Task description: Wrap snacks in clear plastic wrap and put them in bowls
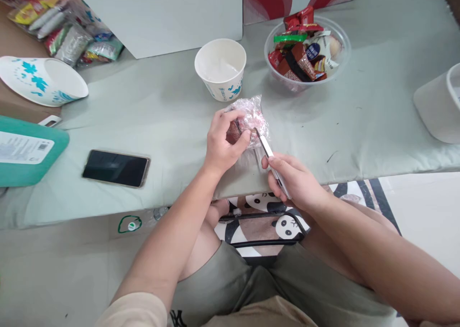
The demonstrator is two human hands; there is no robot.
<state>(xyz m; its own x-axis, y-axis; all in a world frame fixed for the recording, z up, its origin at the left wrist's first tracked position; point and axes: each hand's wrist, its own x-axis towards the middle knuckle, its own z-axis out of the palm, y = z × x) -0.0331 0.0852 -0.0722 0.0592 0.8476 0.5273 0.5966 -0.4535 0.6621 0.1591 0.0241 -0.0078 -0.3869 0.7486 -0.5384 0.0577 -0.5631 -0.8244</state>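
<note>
Near the table's front edge, my left hand [223, 142] pins down a crinkled clear plastic packet [256, 111], its fingers curled over the left side. Something pinkish and brown shows through the film, but I cannot make out what it is. My right hand [296, 178] is closed around a slim white utility knife [268, 148]. The knife's dark tip touches or nearly touches the packet beside my left thumb. Just behind the packet stands a white paper bowl [220, 68] with blue leaf prints.
Wrapped snacks fill a clear plastic bowl [343, 53] at the back right. A phone [116, 168] lies at left, near a green container [53, 142] and a tipped paper bowl [43, 80]. Bagged items [74, 41] lie behind. A whitish bin [436, 106] stands far right.
</note>
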